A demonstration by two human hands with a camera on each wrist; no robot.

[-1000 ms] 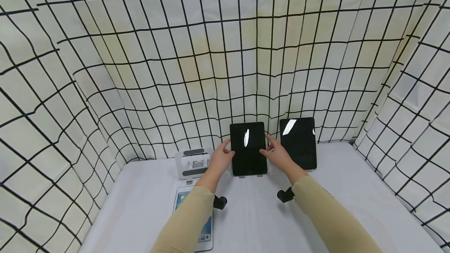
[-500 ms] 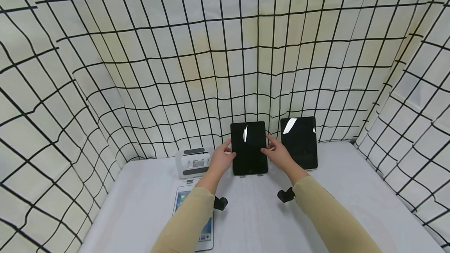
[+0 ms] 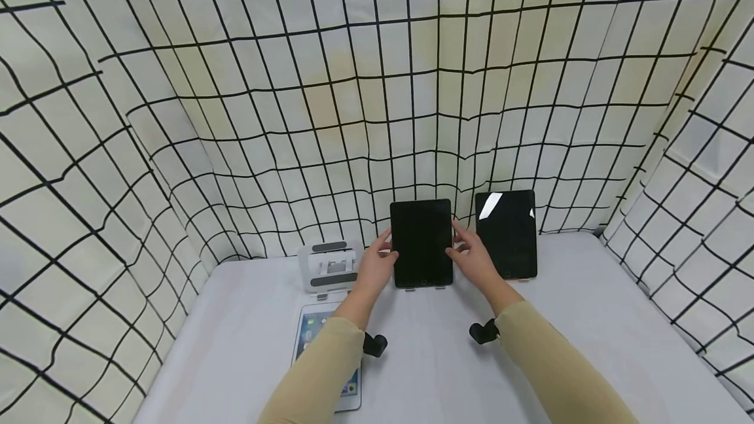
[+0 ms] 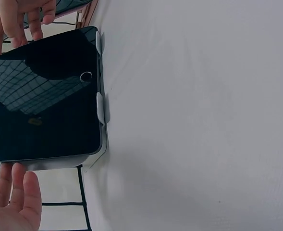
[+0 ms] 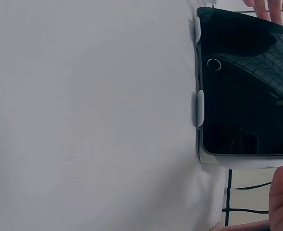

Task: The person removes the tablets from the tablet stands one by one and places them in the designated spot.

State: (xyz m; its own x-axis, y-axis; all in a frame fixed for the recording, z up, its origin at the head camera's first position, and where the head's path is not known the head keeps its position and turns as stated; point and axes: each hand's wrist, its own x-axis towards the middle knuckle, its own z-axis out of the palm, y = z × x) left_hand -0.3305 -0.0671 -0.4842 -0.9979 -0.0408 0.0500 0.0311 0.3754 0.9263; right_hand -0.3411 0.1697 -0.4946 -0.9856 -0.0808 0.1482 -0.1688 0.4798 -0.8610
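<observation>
A black tablet with a dark screen and a round home button stands propped on a white stand, whose two small front lips catch its lower edge. On its left edge my left hand grips it, thumb at the front and fingers at the side and back. The right hand holds the opposite edge in the same way. In the left wrist view the left fingers show just under the tablet's side. Most of the stand is hidden behind the tablet.
To the right a second black tablet leans upright on its own stand. At the left stands an unloaded white stand with grey pads. In front of it a white tablet with a lit screen lies flat, partly under my left sleeve. A grid-patterned cloth hangs behind.
The bright glare on the middle tablet's screen is gone, while the right tablet keeps its own. Both hands stay at the same edges. The head view has shifted slightly.
</observation>
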